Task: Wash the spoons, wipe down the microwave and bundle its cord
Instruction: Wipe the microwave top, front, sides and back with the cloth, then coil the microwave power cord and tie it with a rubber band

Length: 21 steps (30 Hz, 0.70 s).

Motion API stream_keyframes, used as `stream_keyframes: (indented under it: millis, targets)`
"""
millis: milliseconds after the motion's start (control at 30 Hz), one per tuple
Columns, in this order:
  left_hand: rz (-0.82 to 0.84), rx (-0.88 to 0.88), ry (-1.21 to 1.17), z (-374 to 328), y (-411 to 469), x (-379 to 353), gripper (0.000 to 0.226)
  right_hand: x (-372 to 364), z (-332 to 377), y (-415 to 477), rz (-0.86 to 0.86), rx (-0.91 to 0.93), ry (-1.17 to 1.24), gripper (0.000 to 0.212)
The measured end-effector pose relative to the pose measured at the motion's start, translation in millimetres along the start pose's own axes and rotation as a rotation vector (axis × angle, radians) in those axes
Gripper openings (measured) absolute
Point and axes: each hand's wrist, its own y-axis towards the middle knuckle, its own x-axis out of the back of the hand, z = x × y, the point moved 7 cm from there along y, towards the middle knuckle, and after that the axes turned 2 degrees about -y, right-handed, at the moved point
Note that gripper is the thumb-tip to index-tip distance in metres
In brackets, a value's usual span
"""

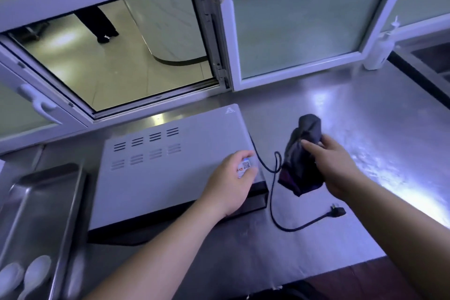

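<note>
A white microwave (158, 173) with vent slots on top sits on the steel counter (353, 129). My left hand (231, 182) rests on its top right corner, partly covering a sticker. My right hand (333, 165) grips a dark grey cloth (302, 153) held just above the counter, to the right of the microwave. The black cord (271, 202) runs from the microwave's right side in a loose loop along the counter and ends in a plug (337, 212) lying below my right hand. Two white spoons (24, 277) lie in a steel tray (36, 202) at the lower left.
An open serving window (117, 56) behind the microwave looks onto a tiled floor where a person's legs (99, 22) stand. Its white-framed sash (292, 27) swings inward over the counter. A white pump bottle (379, 48) stands at the back right beside a sink edge (426, 61).
</note>
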Motion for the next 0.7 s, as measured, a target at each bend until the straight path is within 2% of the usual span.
stream_keyframes:
  millis: [100, 267, 400, 567, 700]
  targets:
    - [-0.049, -0.1, 0.193, -9.0, 6.9, -5.7, 0.035, 48.3, -19.4, 29.7, -0.115, 0.037, -0.39, 0.016]
    - [-0.081, -0.229, 0.388, -16.2, 17.0, -26.9, 0.034, 101.8, -72.9, 73.4, -0.102, 0.096, -0.967, 0.007]
    - [-0.083, -0.251, 0.464, -13.8, 22.6, -40.4, 0.034, 135.0, -124.8, 88.7, -0.034, -0.026, -1.313, 0.022]
    - [-0.102, -0.254, 0.548, -10.1, 27.3, -54.4, 0.034, 148.9, -153.3, 96.7, 0.056, -0.144, -1.428, 0.036]
    - [-0.071, -0.308, 0.603, -17.5, 28.5, -70.6, 0.035, 162.0, -160.8, 99.4, -0.048, -0.198, -1.447, 0.035]
